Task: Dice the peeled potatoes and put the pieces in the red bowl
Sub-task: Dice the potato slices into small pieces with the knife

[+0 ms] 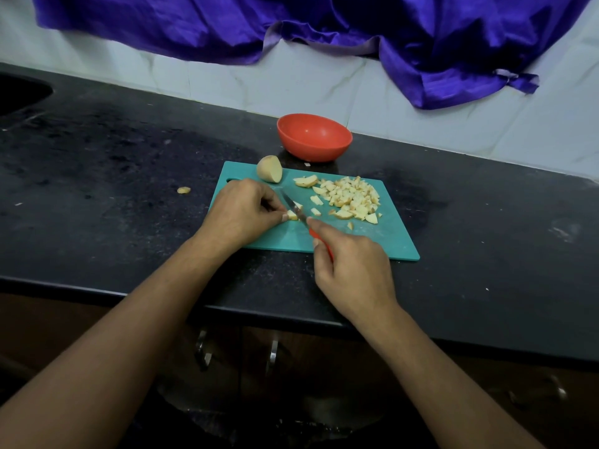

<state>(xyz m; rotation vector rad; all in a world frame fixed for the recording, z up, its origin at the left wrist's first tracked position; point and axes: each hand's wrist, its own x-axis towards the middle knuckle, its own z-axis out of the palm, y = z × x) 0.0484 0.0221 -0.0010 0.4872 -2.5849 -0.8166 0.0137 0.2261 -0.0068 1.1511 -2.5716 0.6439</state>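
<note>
On the teal cutting board (382,241) my left hand (241,212) pinches a small potato piece (291,216) with its fingertips. My right hand (353,267) grips a red-handled knife (296,210), forefinger along the blade's back; the blade lies across that piece. A heap of diced potato (348,197) lies on the board's right half. A potato half (269,169) stands at the board's far left corner. The red bowl (313,137) stands behind the board, with nothing visible inside it.
A stray potato scrap (183,190) lies on the black counter (113,176) left of the board. A sink edge (22,92) shows at far left. A purple cloth (324,24) hangs over the white tiled wall behind.
</note>
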